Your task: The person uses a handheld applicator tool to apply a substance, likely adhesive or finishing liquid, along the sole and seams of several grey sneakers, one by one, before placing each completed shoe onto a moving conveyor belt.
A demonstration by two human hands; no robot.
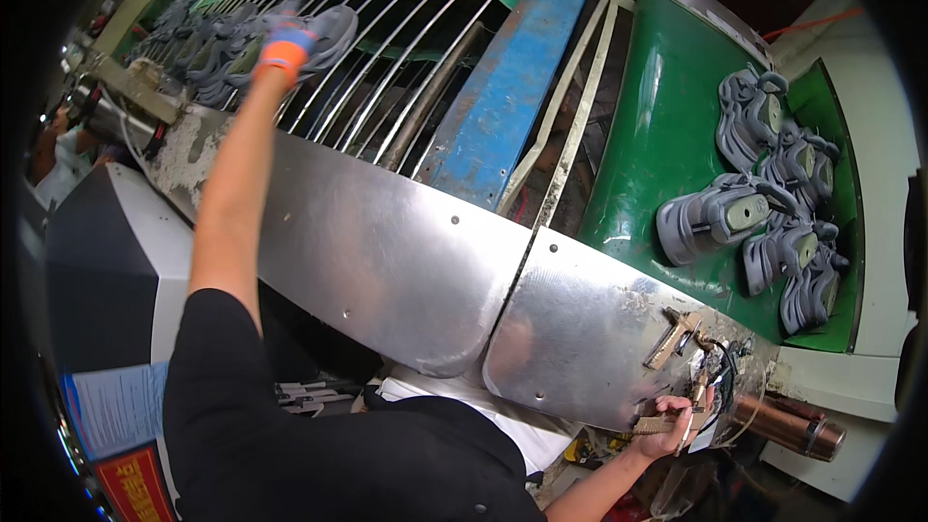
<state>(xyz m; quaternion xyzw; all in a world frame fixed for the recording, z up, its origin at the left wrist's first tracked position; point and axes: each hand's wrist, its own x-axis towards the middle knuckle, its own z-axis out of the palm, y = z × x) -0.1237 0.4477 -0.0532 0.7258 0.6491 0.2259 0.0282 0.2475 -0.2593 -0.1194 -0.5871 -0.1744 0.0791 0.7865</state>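
Observation:
My left hand (287, 44), in an orange and blue glove, reaches far over the metal rods at the upper left. Motion smears its fingers. It is at a grey shoe (333, 34), and whether it grips the shoe cannot be told. More grey shoes (217, 56) with pale green insoles crowd the rods to its left. My bare right hand (667, 433) is low at the right, beside the metal table's edge. Its fingers are closed round a thin pale pen-like tool (686, 428). A tan tape-wrapped piece (662, 422) lies against those fingers.
A metal ledge (377, 242) runs along the front of the rod conveyor (387, 77). A blue beam (517, 77) divides it from a green chute (628, 174). Several grey shoes (715, 217) rest on the chute. Another tan-wrapped tool (674, 338) and a copper-coloured cylinder (791, 427) are near my right hand.

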